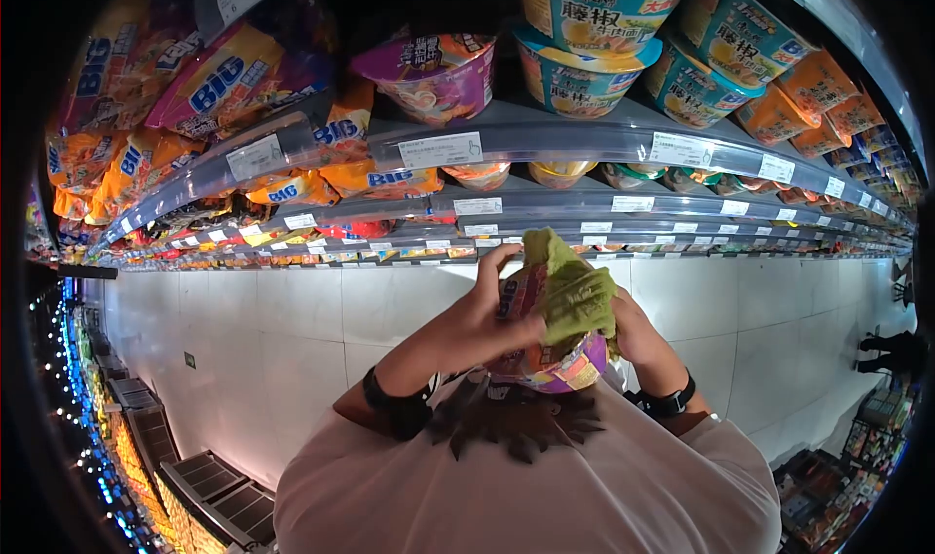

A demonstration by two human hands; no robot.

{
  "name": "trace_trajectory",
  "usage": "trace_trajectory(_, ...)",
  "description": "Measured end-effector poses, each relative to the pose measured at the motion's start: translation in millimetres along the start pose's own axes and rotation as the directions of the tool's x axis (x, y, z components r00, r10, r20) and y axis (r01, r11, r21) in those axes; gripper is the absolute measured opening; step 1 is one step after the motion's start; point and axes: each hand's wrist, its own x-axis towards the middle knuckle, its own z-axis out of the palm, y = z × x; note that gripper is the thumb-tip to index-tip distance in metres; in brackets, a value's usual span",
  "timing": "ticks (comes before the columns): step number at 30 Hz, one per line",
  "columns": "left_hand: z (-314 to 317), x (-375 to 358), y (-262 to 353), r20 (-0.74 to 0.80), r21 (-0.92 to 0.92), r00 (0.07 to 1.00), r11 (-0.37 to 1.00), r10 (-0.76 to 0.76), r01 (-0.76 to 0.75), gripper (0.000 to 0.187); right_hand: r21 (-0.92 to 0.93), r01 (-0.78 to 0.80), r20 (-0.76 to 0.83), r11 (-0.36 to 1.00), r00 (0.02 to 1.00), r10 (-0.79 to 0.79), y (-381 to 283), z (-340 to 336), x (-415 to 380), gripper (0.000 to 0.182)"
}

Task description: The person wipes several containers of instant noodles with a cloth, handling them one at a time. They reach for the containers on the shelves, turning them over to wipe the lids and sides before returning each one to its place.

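Note:
In front of my chest I hold a purple instant noodle bowl (550,371), tilted so that its printed lid faces partly up. My left hand (487,311) grips it from the left side, fingers on the far rim and thumb across the lid. A crumpled green cloth (570,296) lies over the lid and the right part of the bowl. My right hand (635,330) is closed on the cloth at the bowl's right side; some of its fingers are hidden behind the cloth.
A shelf (545,137) with price tags runs across in front of me. On it stand a purple noodle bowl (433,79), stacked teal noodle bowls (589,77), orange bowls (779,111) and bagged noodles (219,82). Lower shelves hold more packs. A person (891,351) stands far right.

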Motion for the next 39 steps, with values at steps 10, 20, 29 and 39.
trace_trajectory(10, 21.7, -9.1, 23.7, 0.032, 0.225, 0.993, 0.967, 0.111, -0.116, 0.134, 0.6, -0.309, 0.11, 0.738, 0.946, 0.306, 22.3, -10.9, 31.3, 0.048)
trace_trajectory(20, 8.9, -16.1, 13.1, -0.195, 0.44, 0.777, 0.762, 0.599, -0.476, 0.109, 0.882, -0.213, 0.175, 0.421, 0.976, 0.127, 22.0, 4.7, 32.2, 0.048)
trace_trajectory(29, 5.9, -9.5, 20.8, -0.334, 0.835, 0.591, 0.521, 0.735, -0.176, 0.085, 0.807, 0.04, -0.041, 0.589, 0.999, -0.011, 19.9, 13.1, 31.2, 0.049)
trace_trajectory(39, -38.9, -13.1, 60.8, -0.029, 0.37, 0.575, 0.543, 0.818, -0.754, 0.089, -0.06, 0.387, -0.061, 0.92, 0.918, -0.391, 31.6, -46.5, 71.3, 0.06)
